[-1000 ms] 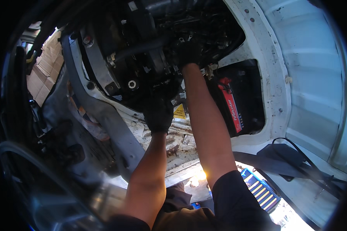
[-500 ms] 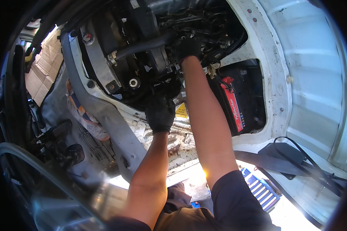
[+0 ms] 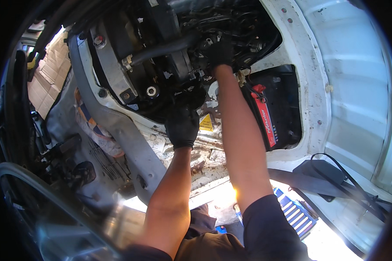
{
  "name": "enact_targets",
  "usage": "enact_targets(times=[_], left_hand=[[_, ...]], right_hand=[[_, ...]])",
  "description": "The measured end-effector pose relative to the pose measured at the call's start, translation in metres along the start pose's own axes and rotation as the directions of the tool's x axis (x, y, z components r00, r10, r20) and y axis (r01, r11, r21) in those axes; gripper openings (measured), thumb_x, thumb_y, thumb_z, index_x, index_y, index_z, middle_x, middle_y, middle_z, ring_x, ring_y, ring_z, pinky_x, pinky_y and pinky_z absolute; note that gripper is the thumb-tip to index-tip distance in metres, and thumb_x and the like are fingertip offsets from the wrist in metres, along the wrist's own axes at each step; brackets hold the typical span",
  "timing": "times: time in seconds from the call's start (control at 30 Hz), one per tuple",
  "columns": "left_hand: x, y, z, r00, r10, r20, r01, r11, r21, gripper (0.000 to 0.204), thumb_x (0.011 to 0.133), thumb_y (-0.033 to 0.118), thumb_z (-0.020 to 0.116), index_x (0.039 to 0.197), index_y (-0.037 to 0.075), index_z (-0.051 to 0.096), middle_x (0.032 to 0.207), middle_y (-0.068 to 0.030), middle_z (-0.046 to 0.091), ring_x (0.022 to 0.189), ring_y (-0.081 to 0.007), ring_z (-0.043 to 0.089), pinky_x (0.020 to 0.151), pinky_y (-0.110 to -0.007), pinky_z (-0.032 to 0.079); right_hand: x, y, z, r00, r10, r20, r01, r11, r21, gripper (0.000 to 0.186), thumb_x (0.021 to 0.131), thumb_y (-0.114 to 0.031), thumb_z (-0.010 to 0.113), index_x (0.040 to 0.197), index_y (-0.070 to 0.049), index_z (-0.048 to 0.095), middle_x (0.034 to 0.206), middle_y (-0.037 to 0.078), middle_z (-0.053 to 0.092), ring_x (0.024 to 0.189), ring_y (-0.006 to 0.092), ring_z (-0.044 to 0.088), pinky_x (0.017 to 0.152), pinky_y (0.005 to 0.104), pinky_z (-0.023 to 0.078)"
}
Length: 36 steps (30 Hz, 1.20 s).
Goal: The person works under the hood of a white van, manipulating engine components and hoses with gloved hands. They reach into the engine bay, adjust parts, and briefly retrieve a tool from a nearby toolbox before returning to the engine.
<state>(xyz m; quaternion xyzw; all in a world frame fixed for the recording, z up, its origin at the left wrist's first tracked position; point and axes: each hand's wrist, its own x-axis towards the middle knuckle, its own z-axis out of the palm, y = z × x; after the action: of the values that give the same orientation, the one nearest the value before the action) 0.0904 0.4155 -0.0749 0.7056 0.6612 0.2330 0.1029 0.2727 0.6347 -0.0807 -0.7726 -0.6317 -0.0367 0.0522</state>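
Note:
My left hand (image 3: 181,125), in a black glove, reaches under dark components at the lower edge of the engine bay (image 3: 161,52), beside a yellow warning label (image 3: 206,123); its fingertips are lost in shadow. My right hand (image 3: 220,54), also black-gloved, is farther up among hoses and fittings, its fingers curled near small silver metal pieces (image 3: 209,41); what they hold is too dark to make out. Below and right of it sits a black battery (image 3: 283,122) with a red label, partly behind my forearm. A thick black hose (image 3: 161,52) crosses left of my right hand.
The white body frame (image 3: 311,100) borders the bay. Cardboard (image 3: 48,82) lies at the upper left, a patterned cloth (image 3: 96,126) below it. A curved bar (image 3: 48,191) runs along the lower left. A blue slotted case (image 3: 294,211) and black straps (image 3: 344,182) are at the lower right.
My right hand and forearm have shifted to the right, with small movements up and down among the fittings. My left hand has edged slightly right, still low in the bay.

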Motion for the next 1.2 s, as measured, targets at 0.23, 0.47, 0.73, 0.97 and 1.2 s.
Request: enact_targets(times=[0.23, 0.47, 0.73, 0.97, 1.2], left_hand=[[0.005, 0.000, 0.000, 0.994, 0.049, -0.101, -0.042, 0.997, 0.071, 0.022, 0.098, 0.033, 0.070, 0.099, 0.011, 0.068, 0.090, -0.0140, 0.066, 0.085, -0.0369, 0.067, 0.074, -0.051, 0.054], [0.002, -0.005, 0.000, 0.999, 0.022, -0.046, -0.020, 0.999, 0.049, 0.023, 0.099, 0.033, 0.069, 0.104, 0.010, 0.069, 0.095, -0.0147, 0.068, 0.087, -0.0364, 0.068, 0.076, -0.051, 0.055], [0.004, -0.007, -0.005, 1.000, 0.018, -0.019, -0.016, 0.997, 0.082, 0.028, 0.100, 0.035, 0.068, 0.106, 0.007, 0.069, 0.097, -0.0169, 0.068, 0.089, -0.0382, 0.068, 0.078, -0.051, 0.055], [0.001, -0.001, 0.002, 0.999, 0.046, -0.030, -0.043, 0.995, 0.092, 0.028, 0.100, 0.034, 0.068, 0.108, 0.006, 0.070, 0.095, -0.0188, 0.069, 0.087, -0.0398, 0.068, 0.076, -0.052, 0.054], [-0.012, -0.033, 0.006, 0.993, -0.050, -0.107, 0.023, 0.970, -0.243, 0.018, 0.101, 0.022, 0.068, 0.100, 0.004, 0.070, 0.090, -0.0197, 0.070, 0.078, -0.0414, 0.068, 0.070, -0.052, 0.055]], right_hand=[[0.041, 0.057, -0.003, 0.905, -0.343, 0.252, 0.396, 0.896, -0.202, 0.039, 0.103, -0.025, 0.054, 0.128, -0.007, 0.078, 0.128, 0.017, 0.077, 0.124, 0.0375, 0.070, 0.107, 0.0464, 0.055], [0.036, 0.092, -0.008, 0.947, -0.307, 0.090, 0.165, 0.709, 0.686, 0.032, 0.105, -0.015, 0.056, 0.128, -0.001, 0.074, 0.124, 0.016, 0.076, 0.115, 0.0285, 0.072, 0.100, 0.0414, 0.056], [0.043, 0.077, -0.063, 0.972, -0.059, -0.227, 0.217, 0.593, 0.776, 0.026, 0.107, -0.025, 0.065, 0.114, -0.003, 0.078, 0.100, 0.009, 0.075, 0.087, 0.0178, 0.067, 0.078, 0.0365, 0.052], [0.029, 0.081, -0.055, 0.915, -0.121, -0.386, 0.207, 0.960, 0.190, 0.023, 0.101, -0.024, 0.070, 0.106, -0.003, 0.077, 0.093, 0.013, 0.073, 0.081, 0.0284, 0.070, 0.074, 0.0428, 0.055], [-0.172, 0.025, -0.081, 0.819, -0.476, 0.320, 0.263, 0.808, 0.528, 0.022, 0.097, -0.027, 0.069, 0.101, -0.006, 0.074, 0.098, 0.020, 0.073, 0.096, 0.0403, 0.072, 0.085, 0.0528, 0.056]])
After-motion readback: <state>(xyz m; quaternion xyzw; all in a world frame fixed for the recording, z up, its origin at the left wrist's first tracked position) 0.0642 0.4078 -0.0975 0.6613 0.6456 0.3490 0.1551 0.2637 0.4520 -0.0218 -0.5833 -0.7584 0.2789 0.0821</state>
